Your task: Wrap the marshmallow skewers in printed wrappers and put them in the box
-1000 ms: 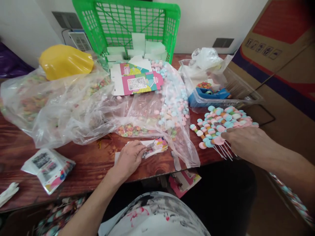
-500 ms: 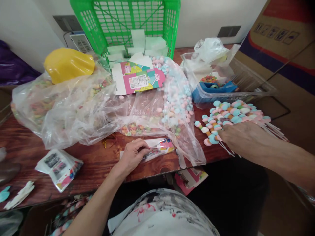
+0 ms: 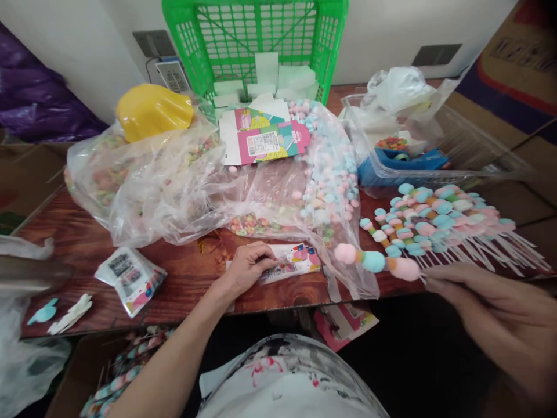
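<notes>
My right hand (image 3: 474, 302) pinches the stick of a marshmallow skewer (image 3: 372, 261), which points left over the table edge with pink and blue marshmallows and cereal rings between them. My left hand (image 3: 251, 264) has its fingers closed on the left part of a clear printed plastic bag (image 3: 296, 262) lying flat on the table. More marshmallow skewers (image 3: 435, 217) lie piled at the right, their white sticks toward me. A stack of the same printed bags (image 3: 130, 278) rests to the left of my left hand.
Big clear bags of cereal rings (image 3: 152, 180) and marshmallows (image 3: 331, 157) fill the table's middle. Behind them stands a green crate (image 3: 261, 35). Flat printed cartons (image 3: 265, 139) lie on the bags. A clear plastic bin (image 3: 478, 171) stands at the right; a box of skewers (image 3: 122, 377) sits below left.
My right hand has drawn one marshmallow skewer from the pile and brought it left and toward me. My left hand stays on the plastic bag. The view has turned slightly left.
</notes>
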Demonstrator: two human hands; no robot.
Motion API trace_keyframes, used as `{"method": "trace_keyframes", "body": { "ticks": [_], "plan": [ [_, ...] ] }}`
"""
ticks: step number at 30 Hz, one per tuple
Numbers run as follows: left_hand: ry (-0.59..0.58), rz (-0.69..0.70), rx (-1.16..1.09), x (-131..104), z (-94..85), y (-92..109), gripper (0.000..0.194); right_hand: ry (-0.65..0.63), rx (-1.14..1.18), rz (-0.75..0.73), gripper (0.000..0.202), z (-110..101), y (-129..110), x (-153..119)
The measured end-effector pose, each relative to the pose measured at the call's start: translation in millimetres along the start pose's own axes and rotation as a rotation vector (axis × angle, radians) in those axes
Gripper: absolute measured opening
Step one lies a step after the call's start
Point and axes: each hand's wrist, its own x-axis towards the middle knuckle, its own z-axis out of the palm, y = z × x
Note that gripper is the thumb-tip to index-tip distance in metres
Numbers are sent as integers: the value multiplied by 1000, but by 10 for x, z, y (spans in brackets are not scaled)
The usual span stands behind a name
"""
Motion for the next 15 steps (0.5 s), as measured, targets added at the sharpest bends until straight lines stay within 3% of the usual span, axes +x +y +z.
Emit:
{"method": "trace_keyframes", "body": {
  "ticks": [3,7,15],
  "plan": [
    [43,-25,6,-6,27,-19,10,18,194,7,14,289,-271,-91],
    [51,-44,6,-9,42,-44,9,-59,292,-5,13,525,-281,-165],
    [33,0,23,-14,38,-70,8,-217,190,-161,16,552,-174,-169]
  ]
}}
